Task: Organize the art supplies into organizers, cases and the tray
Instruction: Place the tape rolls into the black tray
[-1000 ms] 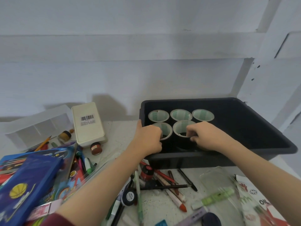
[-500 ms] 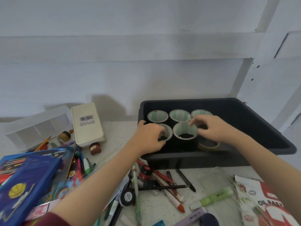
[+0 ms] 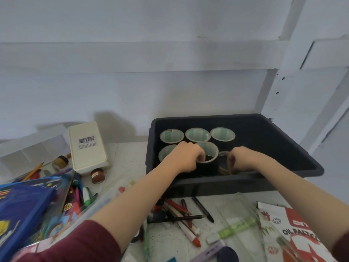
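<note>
In the black tray (image 3: 273, 144), the left grip (image 3: 186, 157) pinches the rim of the front tape roll (image 3: 209, 150). The right grip (image 3: 238, 160) seemingly curls round a smaller roll (image 3: 222, 169) at the tray's near wall.

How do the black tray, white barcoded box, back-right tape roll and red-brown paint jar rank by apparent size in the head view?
1. black tray
2. white barcoded box
3. back-right tape roll
4. red-brown paint jar
The gaps look wide enough that nearness to the camera should not change the order.
</note>
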